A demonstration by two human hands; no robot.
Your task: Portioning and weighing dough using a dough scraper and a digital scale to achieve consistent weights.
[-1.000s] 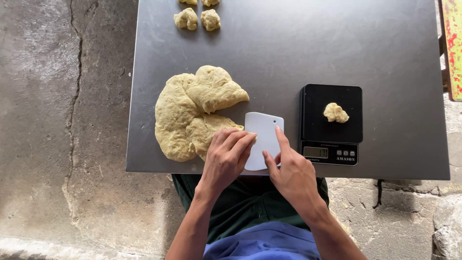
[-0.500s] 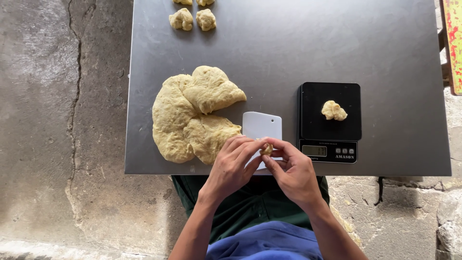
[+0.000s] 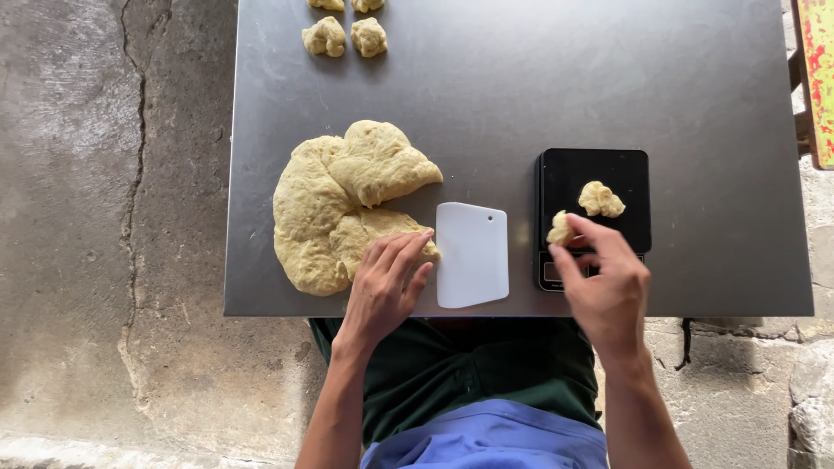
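The right hand (image 3: 608,291) had left the scraper (image 3: 472,254) and now pinched a small dough bit (image 3: 560,229) over the scale (image 3: 593,214) beside the lump (image 3: 601,200) there, topping up the portion, while the left hand (image 3: 387,287) lay spread on the dough (image 3: 347,204).

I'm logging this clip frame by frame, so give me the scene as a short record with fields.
surface: grey metal table
left hand: resting on the big dough
right hand: pinching a small dough bit over the scale
on scale: one dough piece
between hands: white scraper, flat, untouched
far edge: small dough portions
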